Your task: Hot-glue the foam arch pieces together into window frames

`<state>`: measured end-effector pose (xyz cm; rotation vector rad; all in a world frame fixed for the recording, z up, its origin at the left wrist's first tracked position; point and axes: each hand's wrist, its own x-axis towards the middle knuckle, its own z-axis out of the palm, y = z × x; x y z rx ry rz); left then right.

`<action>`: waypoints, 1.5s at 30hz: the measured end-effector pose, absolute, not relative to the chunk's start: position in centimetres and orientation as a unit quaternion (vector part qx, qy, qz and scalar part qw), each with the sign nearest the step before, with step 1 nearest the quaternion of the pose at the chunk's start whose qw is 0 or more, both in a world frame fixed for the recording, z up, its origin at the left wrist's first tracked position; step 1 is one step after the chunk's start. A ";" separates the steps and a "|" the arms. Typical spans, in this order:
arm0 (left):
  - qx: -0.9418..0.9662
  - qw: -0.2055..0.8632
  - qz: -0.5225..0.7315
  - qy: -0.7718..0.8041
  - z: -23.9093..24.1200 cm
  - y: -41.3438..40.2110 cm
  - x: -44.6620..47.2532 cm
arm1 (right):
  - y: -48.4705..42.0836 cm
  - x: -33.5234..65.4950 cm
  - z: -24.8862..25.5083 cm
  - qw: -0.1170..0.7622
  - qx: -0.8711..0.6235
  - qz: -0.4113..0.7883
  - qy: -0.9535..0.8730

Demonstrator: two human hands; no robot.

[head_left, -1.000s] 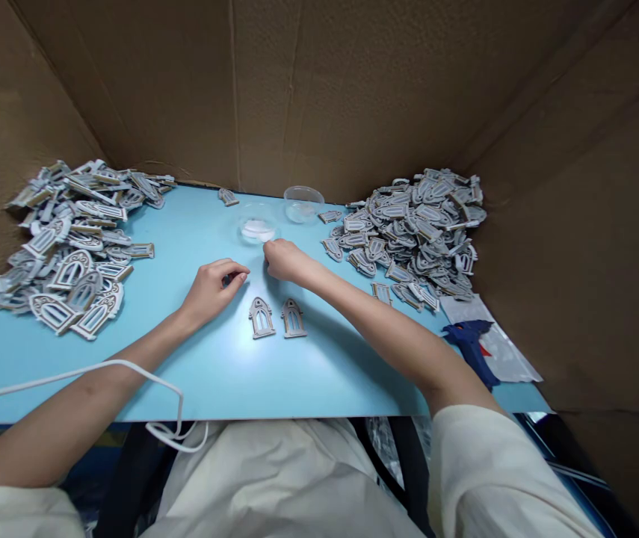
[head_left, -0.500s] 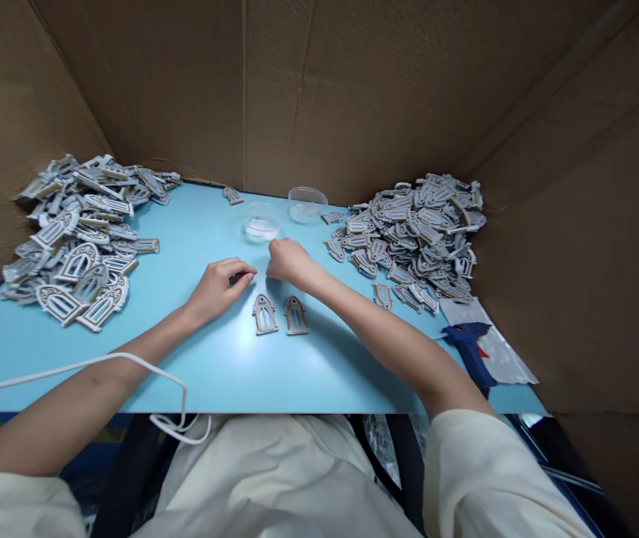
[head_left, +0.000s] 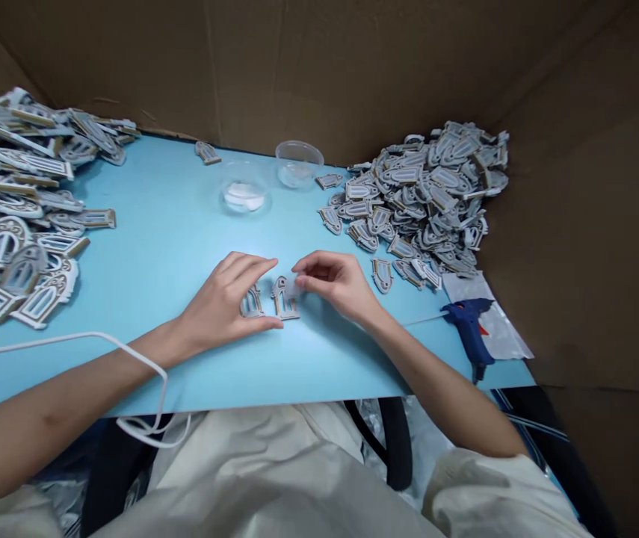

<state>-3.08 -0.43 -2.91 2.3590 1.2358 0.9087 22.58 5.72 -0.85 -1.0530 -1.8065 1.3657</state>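
Note:
Two small grey arched window-shaped pieces lie side by side on the pale blue tabletop (head_left: 330,359). My left hand (head_left: 223,299) is open, thumb and fingers spread around the left arched piece (head_left: 252,302) and partly covering it. At the upper right edge of the right arched piece (head_left: 285,300) is my right hand (head_left: 338,282), its thumb and fingertips pinched together. Something small and pale seems to be at those fingertips, too indistinct to name. Beyond the hands stands a shallow clear dish (head_left: 244,198) with white material in it.
Heaps of similar arched pieces lie at the left (head_left: 22,202) and at the right (head_left: 420,202). A second clear dish (head_left: 299,163) stands at the back. A blue glue gun (head_left: 469,332) rests near the right edge; a white cable (head_left: 95,335) crosses my left forearm. Cardboard walls surround the table.
Both hands have come back from near the clear dish to the two arched pieces. My left hand has spread open around the left one. The camera view has shifted.

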 end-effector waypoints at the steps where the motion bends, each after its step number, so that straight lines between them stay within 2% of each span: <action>1: 0.832 0.164 0.305 0.433 -3.1 -0.7 -2.5 | 5.0 22.6 -1.1 0.323 -0.396 0.504 -0.697; 6: 0.834 0.181 0.240 0.462 -3.9 -1.0 -0.9 | 3.4 22.0 -1.6 0.296 -0.387 0.431 -0.760; 13: 0.835 0.159 0.255 0.460 -3.8 -0.7 -1.0 | 3.5 22.1 -1.9 0.287 -0.384 0.419 -0.771; 21: 0.825 0.104 0.335 0.443 -2.0 -0.9 -1.1 | 3.3 21.4 -2.0 0.370 -0.343 0.473 -0.723; 27: 0.815 0.180 0.395 0.383 -2.3 -0.4 -2.9 | 3.8 21.8 -2.4 0.314 -0.338 0.439 -0.771; 33: 0.904 0.170 0.327 0.217 -2.3 -0.6 -3.6 | 4.1 22.3 -2.9 0.283 -0.326 0.405 -0.806; 38: 0.930 0.140 0.270 0.206 -1.2 -0.6 -3.3 | 4.1 22.2 -3.2 0.314 -0.316 0.417 -0.792; 45: 0.930 0.134 0.273 0.205 -1.0 -0.6 -3.5 | 3.9 22.0 -3.4 0.321 -0.318 0.391 -0.802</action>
